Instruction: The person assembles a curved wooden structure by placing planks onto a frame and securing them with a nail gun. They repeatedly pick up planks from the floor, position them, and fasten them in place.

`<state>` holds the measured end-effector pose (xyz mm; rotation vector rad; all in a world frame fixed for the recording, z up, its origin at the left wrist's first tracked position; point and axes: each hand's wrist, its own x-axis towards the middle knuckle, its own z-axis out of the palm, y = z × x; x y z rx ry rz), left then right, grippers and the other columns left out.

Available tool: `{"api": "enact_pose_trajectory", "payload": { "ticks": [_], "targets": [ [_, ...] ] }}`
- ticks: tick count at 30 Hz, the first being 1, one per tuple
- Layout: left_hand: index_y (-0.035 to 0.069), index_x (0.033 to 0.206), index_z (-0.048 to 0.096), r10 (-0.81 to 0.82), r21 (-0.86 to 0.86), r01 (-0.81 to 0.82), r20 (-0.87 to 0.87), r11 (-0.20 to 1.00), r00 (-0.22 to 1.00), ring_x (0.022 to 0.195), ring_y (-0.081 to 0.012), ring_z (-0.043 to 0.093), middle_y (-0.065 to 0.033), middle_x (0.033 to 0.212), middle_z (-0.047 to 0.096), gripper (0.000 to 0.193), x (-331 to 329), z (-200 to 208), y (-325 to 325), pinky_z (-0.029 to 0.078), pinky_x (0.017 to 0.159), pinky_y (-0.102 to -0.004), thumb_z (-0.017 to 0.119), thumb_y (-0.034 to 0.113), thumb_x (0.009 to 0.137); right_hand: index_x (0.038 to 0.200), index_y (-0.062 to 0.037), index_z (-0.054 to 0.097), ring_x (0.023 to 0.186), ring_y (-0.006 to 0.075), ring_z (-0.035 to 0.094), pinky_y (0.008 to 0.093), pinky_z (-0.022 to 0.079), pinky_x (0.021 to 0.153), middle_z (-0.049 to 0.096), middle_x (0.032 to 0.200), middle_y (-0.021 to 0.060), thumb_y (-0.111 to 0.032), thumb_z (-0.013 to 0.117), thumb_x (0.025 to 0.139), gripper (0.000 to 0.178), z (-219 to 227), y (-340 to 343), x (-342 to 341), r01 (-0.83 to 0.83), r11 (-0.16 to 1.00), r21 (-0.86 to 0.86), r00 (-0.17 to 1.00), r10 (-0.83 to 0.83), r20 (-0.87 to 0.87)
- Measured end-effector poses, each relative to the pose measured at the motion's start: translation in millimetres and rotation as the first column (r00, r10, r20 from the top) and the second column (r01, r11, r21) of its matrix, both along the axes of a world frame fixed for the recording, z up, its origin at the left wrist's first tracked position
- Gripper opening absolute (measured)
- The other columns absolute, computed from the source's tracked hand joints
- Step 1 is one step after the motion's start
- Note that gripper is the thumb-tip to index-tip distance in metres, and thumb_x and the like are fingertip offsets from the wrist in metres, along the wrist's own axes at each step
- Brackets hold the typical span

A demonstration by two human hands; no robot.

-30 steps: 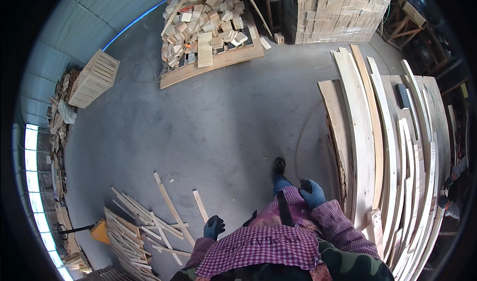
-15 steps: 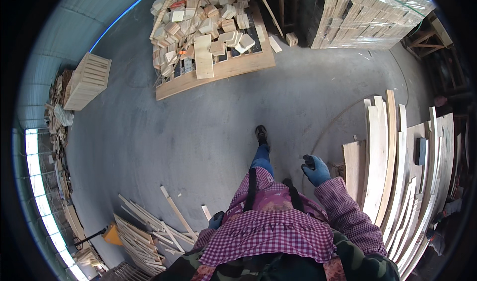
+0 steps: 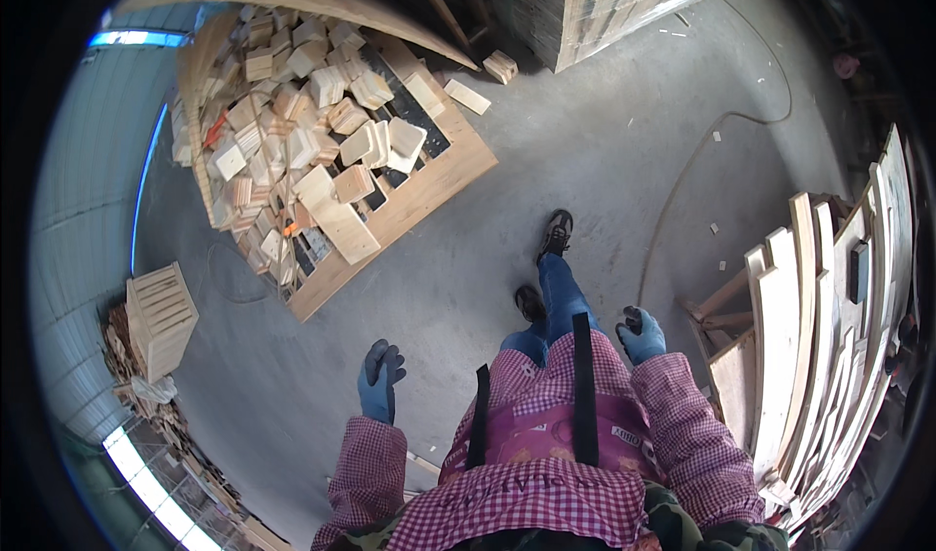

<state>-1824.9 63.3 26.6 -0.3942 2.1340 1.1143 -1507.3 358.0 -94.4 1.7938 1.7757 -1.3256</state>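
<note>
Long boards (image 3: 777, 346) and block pile (image 3: 303, 146)

Long boards: laid right of the right hand (image 3: 641, 334), the nearer one, lengths running roughly fore-and-aft. Block pile: heaped on a pallet (image 3: 395, 231), ahead-left of the left hand (image 3: 381, 375). Both hands: unfilled, fingers loosely apart.

The left hand (image 3: 378, 383) and right hand (image 3: 643, 338) wear blue gloves (image 3: 373, 401) with dark grey fingers (image 3: 393, 364); the sleeves (image 3: 697, 424) are purple-pink and white check. A matching checked apron (image 3: 439, 520) has a pink printed panel (image 3: 531, 439), dark lettering (image 3: 551, 486) and black straps (image 3: 584, 385), beside green camouflage cloth (image 3: 673, 518). Blue jeans (image 3: 560, 293) meet dark shoes (image 3: 556, 235).
</note>
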Motion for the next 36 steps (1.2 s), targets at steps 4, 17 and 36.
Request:
{"api": "enact_pose_trajectory", "payload": {
  "ticks": [4,17,36],
  "targets": [
    [0.003,0.128,0.045,-0.091,0.185,0.088,0.007,0.979,0.996,0.1,-0.0221,0.058,-0.0116,0.115,0.055,0.045,-13.6,-47.7,62.6,0.049,0.083,-0.0323,0.059,0.022,0.09,0.118,-0.0147,0.058,0.1,0.0239,0.06,0.0353,0.046,0.089,0.061,0.107,0.011,-0.031,0.067,0.076,0.046,-58.4,39.7,-57.4,-0.108,0.992,-0.061,0.993,0.11,0.033],
    [-0.002,0.138,0.031,-0.459,0.294,0.404,0.147,0.866,0.876,0.122,-0.0284,0.048,-0.0192,0.135,0.044,0.052,-84.7,-200.3,169.7,0.039,0.101,-0.0363,0.045,-0.001,0.088,0.127,-0.0174,0.051,0.118,0.0269,0.048,0.0389,0.039,0.099,0.052,0.124,0.0104,-0.035,0.064,0.081,0.051,-260.1,143.4,-258.3,-0.208,0.978,0.016,0.958,0.2,0.203],
    [0.002,0.141,0.027,-0.137,0.364,-0.038,0.444,0.931,0.885,0.113,-0.0287,0.053,-0.0202,0.132,0.046,0.056,-148.6,-360.9,289.3,0.043,0.095,-0.0417,0.051,0.022,0.095,0.138,-0.0237,0.034,0.132,0.0286,0.031,0.0447,0.028,0.106,0.041,0.138,0.008,-0.03,0.067,0.08,0.067,-526.3,216.8,-571.1,-0.639,0.531,0.557,0.732,0.643,0.226]
  ]
}}
